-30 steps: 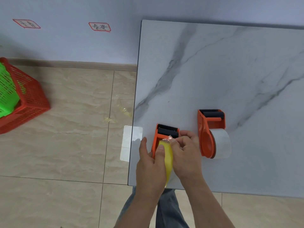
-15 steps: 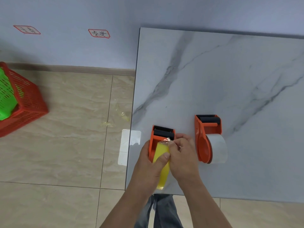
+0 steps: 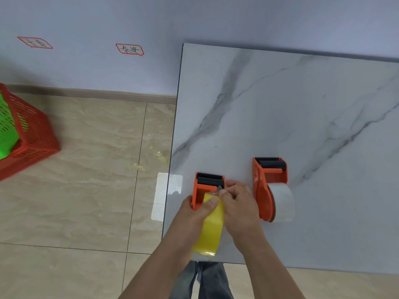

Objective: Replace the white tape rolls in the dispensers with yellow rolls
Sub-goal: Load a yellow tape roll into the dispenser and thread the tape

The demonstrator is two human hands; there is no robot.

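Two orange tape dispensers stand on the marble table (image 3: pixel 280 104) near its front left corner. The left dispenser (image 3: pixel 207 186) carries a yellow tape roll (image 3: pixel 210 231). My left hand (image 3: pixel 194 214) grips that roll and the dispenser's left side, thumb lying across the yellow tape. My right hand (image 3: pixel 237 203) pinches the loose tape end just behind the black roller. The right dispenser (image 3: pixel 267 182) holds a white tape roll (image 3: pixel 282 201) and stands untouched to the right of my right hand.
A red basket (image 3: pixel 28 134) with a green one inside stands on the tiled floor at far left. A white sheet (image 3: pixel 164 195) sticks out from the table's left edge. Yellowish tape scraps (image 3: pixel 159 156) lie on the floor. The wall is close behind the table.
My left thumb has slid up across the yellow roll and my right fingers have closed on the tape end near the roller. The view has shifted slightly; the right dispenser has not moved.
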